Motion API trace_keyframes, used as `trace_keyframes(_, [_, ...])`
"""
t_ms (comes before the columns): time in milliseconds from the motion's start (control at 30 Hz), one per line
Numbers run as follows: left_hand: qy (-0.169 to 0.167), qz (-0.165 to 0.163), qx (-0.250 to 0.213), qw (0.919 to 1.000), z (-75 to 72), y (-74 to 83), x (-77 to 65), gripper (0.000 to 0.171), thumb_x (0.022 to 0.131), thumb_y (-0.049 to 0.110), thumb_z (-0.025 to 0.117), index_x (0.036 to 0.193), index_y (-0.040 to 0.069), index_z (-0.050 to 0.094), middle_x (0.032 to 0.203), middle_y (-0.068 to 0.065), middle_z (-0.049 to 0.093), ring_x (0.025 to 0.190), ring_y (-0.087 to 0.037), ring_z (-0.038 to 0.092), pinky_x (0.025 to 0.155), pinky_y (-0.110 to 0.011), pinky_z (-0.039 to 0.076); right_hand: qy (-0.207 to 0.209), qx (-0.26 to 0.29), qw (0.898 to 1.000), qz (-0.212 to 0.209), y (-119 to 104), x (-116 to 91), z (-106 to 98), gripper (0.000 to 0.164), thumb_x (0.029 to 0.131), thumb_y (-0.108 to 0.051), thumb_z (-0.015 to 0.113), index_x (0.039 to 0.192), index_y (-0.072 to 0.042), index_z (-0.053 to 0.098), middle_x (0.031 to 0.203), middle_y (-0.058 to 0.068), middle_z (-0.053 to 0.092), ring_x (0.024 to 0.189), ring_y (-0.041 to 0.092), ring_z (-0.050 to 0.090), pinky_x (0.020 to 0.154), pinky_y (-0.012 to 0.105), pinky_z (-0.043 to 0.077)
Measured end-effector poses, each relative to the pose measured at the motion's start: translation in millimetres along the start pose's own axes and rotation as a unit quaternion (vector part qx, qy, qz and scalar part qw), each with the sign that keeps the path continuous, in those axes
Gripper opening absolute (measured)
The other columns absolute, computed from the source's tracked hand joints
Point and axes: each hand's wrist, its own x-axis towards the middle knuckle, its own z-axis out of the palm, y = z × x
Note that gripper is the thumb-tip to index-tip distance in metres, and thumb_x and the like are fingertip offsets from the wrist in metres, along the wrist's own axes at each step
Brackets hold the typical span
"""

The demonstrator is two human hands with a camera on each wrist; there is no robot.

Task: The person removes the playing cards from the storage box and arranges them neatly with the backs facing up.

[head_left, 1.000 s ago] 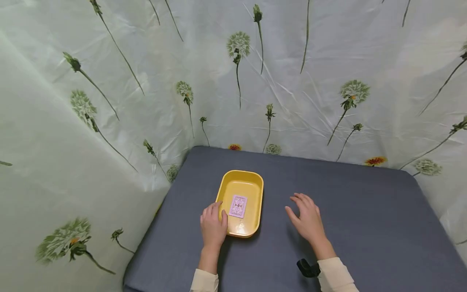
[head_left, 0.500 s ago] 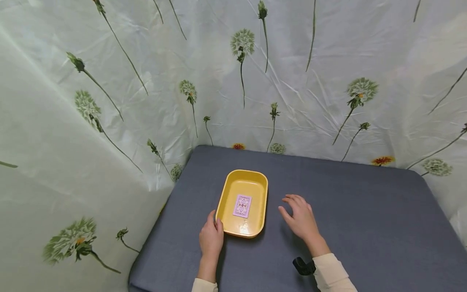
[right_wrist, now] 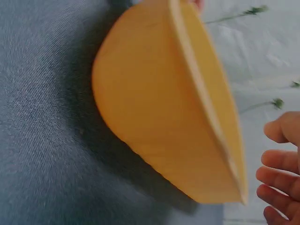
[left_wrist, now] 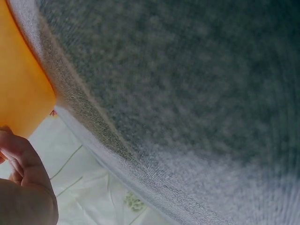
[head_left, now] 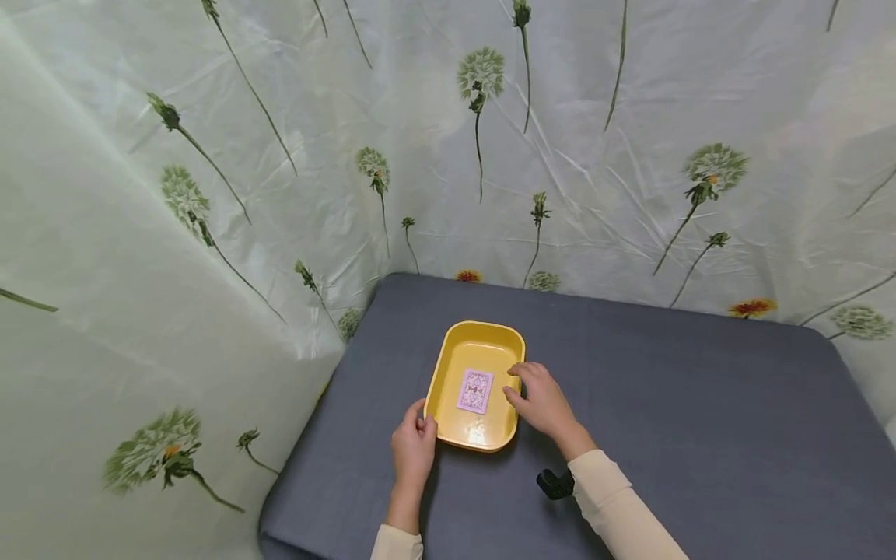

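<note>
A yellow rectangular tray (head_left: 483,351) with rounded corners stands on the grey padded surface in the head view. Inside it lies a pink patterned playing card (head_left: 476,391), back up; whether it is one card or a thin stack I cannot tell. My left hand (head_left: 413,451) holds the tray's near left corner, thumb at the rim, other fingers along the outer side. Over the right rim reaches my right hand (head_left: 546,400), its fingers parted and slightly bent beside the card. In the right wrist view those fingers (right_wrist: 276,180) hold nothing and appear apart from the tray wall.
The grey padded surface (head_left: 700,420) stretches to the right of the tray. A pale curtain with dandelion prints (head_left: 595,187) hangs behind and at the left. A black strap-like piece (head_left: 555,484) sits at my right wrist, below the cream sleeve (head_left: 616,498).
My right hand has moved left, from beside the tray to over its right rim. My left hand has shifted from over the left rim to the near left corner. The card stays in the tray.
</note>
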Motion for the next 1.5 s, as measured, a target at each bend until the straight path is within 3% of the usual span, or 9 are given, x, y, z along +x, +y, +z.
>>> trace_keyframes(167, [0.000, -0.002, -0.013, 0.9999, 2.2, 2.9, 1.3, 0.026, 0.084, 0.001, 0.066, 0.110, -0.004, 0.067, 0.060, 0.005, 0.046, 0.050, -0.005, 0.039, 0.049, -0.027, 0.035, -0.072, -0.027, 0.997, -0.026, -2.9, 18.7, 18.8, 0.043, 0.083, -0.022, 0.075, 0.116, 0.003, 0.063, 0.120, 0.016, 0.060, 0.118, 0.033, 0.052, 0.101, 0.045, 0.039])
trace_keyframes(367, [0.004, -0.011, -0.019, 0.9997, 2.7, -0.5, -0.7, 0.026, 0.084, -0.002, 0.067, 0.109, -0.004, 0.067, 0.060, 0.006, 0.044, 0.049, -0.003, 0.037, 0.048, -0.025, 0.034, -0.112, -0.104, 0.984, -0.093, -8.4, 31.9, 39.8, 0.055, 0.074, -0.027, 0.082, 0.114, 0.005, 0.063, 0.113, 0.016, 0.064, 0.111, 0.033, 0.056, 0.099, 0.043, 0.040])
trace_keyframes(700, [-0.008, -0.021, -0.019, 0.9996, 3.6, -0.4, -2.4, 0.027, 0.084, -0.002, 0.066, 0.111, -0.004, 0.066, 0.062, 0.005, 0.045, 0.051, -0.003, 0.038, 0.049, -0.025, 0.035, -0.198, -0.192, 0.960, -0.043, -12.4, 41.4, 48.6, 0.080, 0.069, -0.040, 0.083, 0.132, -0.001, 0.053, 0.132, 0.015, 0.056, 0.126, 0.031, 0.047, 0.104, 0.048, 0.033])
trace_keyframes(933, [-0.009, -0.024, -0.026, 0.9993, 2.8, -0.2, -1.2, 0.027, 0.085, -0.001, 0.066, 0.112, -0.004, 0.066, 0.062, 0.005, 0.045, 0.051, -0.004, 0.038, 0.048, -0.024, 0.034, -0.198, -0.192, 0.961, -0.024, -14.9, 44.0, 51.3, 0.070, 0.067, -0.040, 0.084, 0.123, -0.006, 0.057, 0.119, 0.008, 0.063, 0.114, 0.026, 0.052, 0.097, 0.047, 0.037])
trace_keyframes(1367, [-0.007, -0.026, -0.026, 0.9993, 4.0, -2.7, -1.6, 0.026, 0.085, -0.001, 0.066, 0.112, -0.003, 0.066, 0.063, 0.005, 0.046, 0.051, -0.002, 0.038, 0.049, -0.025, 0.034, -0.189, -0.177, 0.966, 0.002, -16.7, 45.9, 54.6, 0.075, 0.063, -0.038, 0.088, 0.123, -0.006, 0.057, 0.112, 0.008, 0.064, 0.104, 0.027, 0.054, 0.090, 0.046, 0.037])
trace_keyframes(1500, [-0.007, -0.026, -0.028, 0.9992, 3.9, -2.8, -1.4, 0.027, 0.085, -0.002, 0.065, 0.111, -0.003, 0.066, 0.063, 0.005, 0.045, 0.051, -0.003, 0.038, 0.049, -0.025, 0.034, -0.190, -0.172, 0.967, 0.005, -17.7, 46.3, 54.5, 0.079, 0.063, -0.038, 0.088, 0.128, -0.005, 0.056, 0.116, 0.009, 0.063, 0.108, 0.028, 0.054, 0.093, 0.047, 0.036])
